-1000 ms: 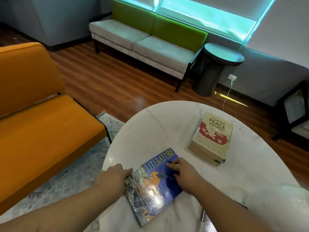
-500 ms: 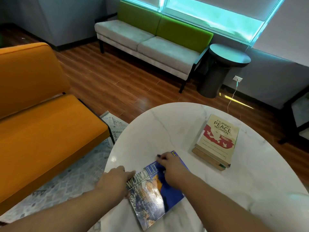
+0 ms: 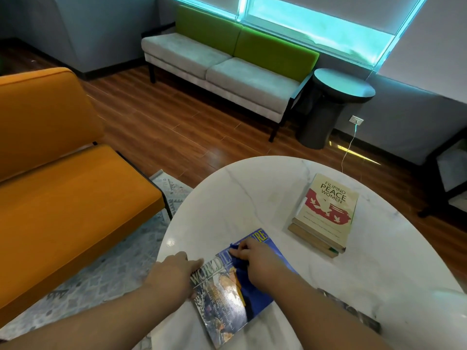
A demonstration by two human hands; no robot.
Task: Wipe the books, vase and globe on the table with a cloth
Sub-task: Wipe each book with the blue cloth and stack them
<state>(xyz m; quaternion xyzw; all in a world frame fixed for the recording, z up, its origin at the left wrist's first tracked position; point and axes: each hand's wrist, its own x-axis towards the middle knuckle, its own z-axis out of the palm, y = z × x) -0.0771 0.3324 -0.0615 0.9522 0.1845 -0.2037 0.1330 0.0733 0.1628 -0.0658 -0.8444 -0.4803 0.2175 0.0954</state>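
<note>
Grip comes from the left hand point(image 3: 174, 274), curled on the left edge of the World Literature book point(image 3: 222, 306), flat at the marble table's point(image 3: 252, 198) near rim — thin, glossy, likely light and apt to slide, so pinning that edge suits. The right hand point(image 3: 260, 263) bunches a soft blue cloth point(image 3: 241, 272) against its cover. Farther right, a stack point(image 3: 324, 213) topped "Filipino Peace Women" sits apart

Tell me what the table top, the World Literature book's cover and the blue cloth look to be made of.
The table top: polished marble or a marble-look surface, white with grey veins and a glare spot. The World Literature book: glossy coated paper cover, light sheens off the print. The blue cloth: soft matte fabric, bunched under the right hand; weave too small to tell.
</note>
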